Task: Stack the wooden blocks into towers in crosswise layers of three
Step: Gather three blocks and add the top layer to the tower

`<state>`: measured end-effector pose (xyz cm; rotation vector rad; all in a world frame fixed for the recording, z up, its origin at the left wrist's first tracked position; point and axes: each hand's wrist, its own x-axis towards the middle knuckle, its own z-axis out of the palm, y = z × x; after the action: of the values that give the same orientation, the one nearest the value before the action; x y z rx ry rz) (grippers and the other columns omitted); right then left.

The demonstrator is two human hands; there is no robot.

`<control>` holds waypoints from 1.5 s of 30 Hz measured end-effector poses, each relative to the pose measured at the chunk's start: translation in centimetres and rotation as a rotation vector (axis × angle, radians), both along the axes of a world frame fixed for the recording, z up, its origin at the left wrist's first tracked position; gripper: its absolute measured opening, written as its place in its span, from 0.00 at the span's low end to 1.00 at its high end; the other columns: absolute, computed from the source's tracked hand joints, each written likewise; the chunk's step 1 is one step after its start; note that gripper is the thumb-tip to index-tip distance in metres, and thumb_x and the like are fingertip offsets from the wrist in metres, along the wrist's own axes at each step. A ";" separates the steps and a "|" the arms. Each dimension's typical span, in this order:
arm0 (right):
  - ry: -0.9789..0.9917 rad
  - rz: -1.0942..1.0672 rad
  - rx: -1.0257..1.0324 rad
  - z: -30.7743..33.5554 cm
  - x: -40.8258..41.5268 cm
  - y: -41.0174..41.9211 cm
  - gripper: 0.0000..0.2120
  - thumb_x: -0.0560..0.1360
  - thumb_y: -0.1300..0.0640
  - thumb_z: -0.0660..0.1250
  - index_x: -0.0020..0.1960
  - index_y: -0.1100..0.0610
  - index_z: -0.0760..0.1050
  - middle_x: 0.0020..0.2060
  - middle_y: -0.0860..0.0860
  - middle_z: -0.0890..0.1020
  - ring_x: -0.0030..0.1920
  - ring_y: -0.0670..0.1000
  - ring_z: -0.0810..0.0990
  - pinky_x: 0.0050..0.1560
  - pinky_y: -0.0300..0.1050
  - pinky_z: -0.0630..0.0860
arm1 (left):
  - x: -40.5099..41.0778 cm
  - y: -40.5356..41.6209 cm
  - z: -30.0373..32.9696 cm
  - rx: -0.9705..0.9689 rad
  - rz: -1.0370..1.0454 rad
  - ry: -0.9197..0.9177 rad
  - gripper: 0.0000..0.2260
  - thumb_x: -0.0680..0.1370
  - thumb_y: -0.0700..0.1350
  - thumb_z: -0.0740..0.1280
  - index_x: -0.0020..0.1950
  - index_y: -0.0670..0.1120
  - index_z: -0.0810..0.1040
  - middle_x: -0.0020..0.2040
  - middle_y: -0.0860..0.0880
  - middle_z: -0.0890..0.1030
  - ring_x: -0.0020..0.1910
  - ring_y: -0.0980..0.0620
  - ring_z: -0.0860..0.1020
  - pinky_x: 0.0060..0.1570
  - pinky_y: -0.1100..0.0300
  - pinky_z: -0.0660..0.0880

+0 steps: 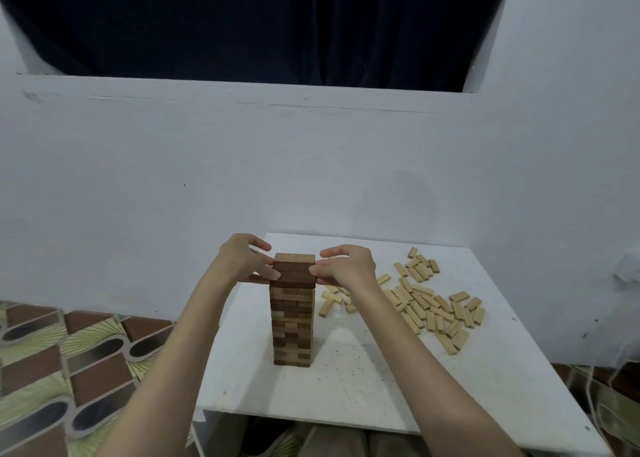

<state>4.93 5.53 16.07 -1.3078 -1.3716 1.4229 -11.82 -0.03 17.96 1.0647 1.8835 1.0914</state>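
Observation:
A tall tower of wooden blocks (pixel 293 321) stands on the white table (pixel 363 380), built in crosswise layers of light and dark wood. Its top layers (pixel 294 269) are dark brown. My left hand (pixel 242 257) touches the left side of the top layers with its thumb and fingertips. My right hand (pixel 349 266) presses its fingertips against the right side of the same layers. Both hands squeeze the top from opposite sides. A pile of loose light blocks (pixel 426 304) lies flat on the table to the right of the tower.
The table stands against a white wall (pixel 311 166), with a dark curtain (pixel 259 24) above a ledge. Patterned floor tiles (pixel 69 363) lie to the left. Cords (pixel 588 387) hang at the right edge.

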 end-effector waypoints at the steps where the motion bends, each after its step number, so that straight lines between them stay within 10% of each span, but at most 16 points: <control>1: 0.000 0.002 -0.001 0.1 0.0 0.0 0.13 0.64 0.71 0.76 0.46 0.62 0.78 0.44 0.60 0.84 0.38 0.53 0.84 0.39 0.41 0.82 | 0.0 0.0 0.0 0.001 -0.005 0.000 0.23 0.64 0.27 0.75 0.57 0.38 0.75 0.49 0.39 0.80 0.45 0.42 0.80 0.39 0.55 0.80; 11: -0.077 0.134 0.220 2.8 1.4 2.1 0.12 0.69 0.68 0.72 0.51 0.61 0.79 0.44 0.57 0.84 0.40 0.54 0.82 0.50 0.46 0.81 | -2.0 0.9 1.6 -0.007 -0.362 0.468 0.38 0.64 0.46 0.79 0.69 0.51 0.65 0.65 0.53 0.70 0.63 0.52 0.68 0.62 0.54 0.69; 22: -0.799 0.708 0.409 2.7 0.1 1.7 0.59 0.62 0.50 0.81 0.77 0.46 0.42 0.71 0.53 0.66 0.70 0.55 0.67 0.66 0.51 0.69 | -1.0 2.1 0.9 -0.265 -0.616 0.686 0.52 0.62 0.45 0.80 0.75 0.51 0.49 0.73 0.55 0.63 0.71 0.51 0.62 0.68 0.54 0.64; 45: -0.731 0.657 0.484 1.0 0.1 1.6 0.56 0.63 0.52 0.80 0.77 0.46 0.45 0.68 0.52 0.70 0.68 0.55 0.69 0.67 0.53 0.68 | -1.7 3.4 -0.4 -0.184 -0.686 0.634 0.50 0.63 0.46 0.80 0.74 0.53 0.51 0.72 0.54 0.63 0.68 0.52 0.64 0.67 0.58 0.65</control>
<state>5.00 7.18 17.08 -1.1244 -2.6227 0.8721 -13.56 3.39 17.54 1.8990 1.7700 0.1856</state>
